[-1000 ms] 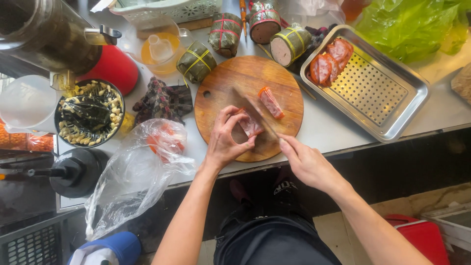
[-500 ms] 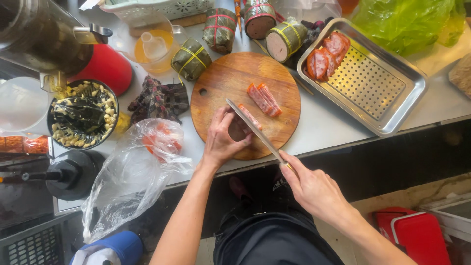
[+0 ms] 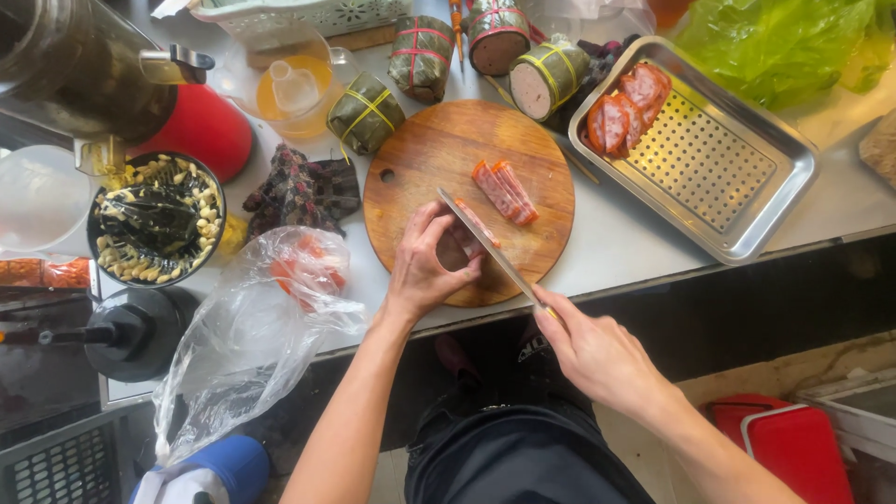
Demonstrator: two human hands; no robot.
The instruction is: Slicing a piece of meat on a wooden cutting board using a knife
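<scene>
Since 0.5 s ago: knife (image 3: 490, 250) blade steeper | left hand (image 3: 431, 266) pinches sausage piece (image 3: 474, 222) at round board (image 3: 551, 177) front | right hand (image 3: 597, 353) closed on handle | blade runs diagonally up-left, touching piece's right side; left hand nearer | cut slices (image 3: 505, 190) lie beyond.

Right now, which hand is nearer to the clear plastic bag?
Left. The left hand rests on the cutting board just right of the plastic bag; the right hand, gripping the knife, is farther right.
</scene>
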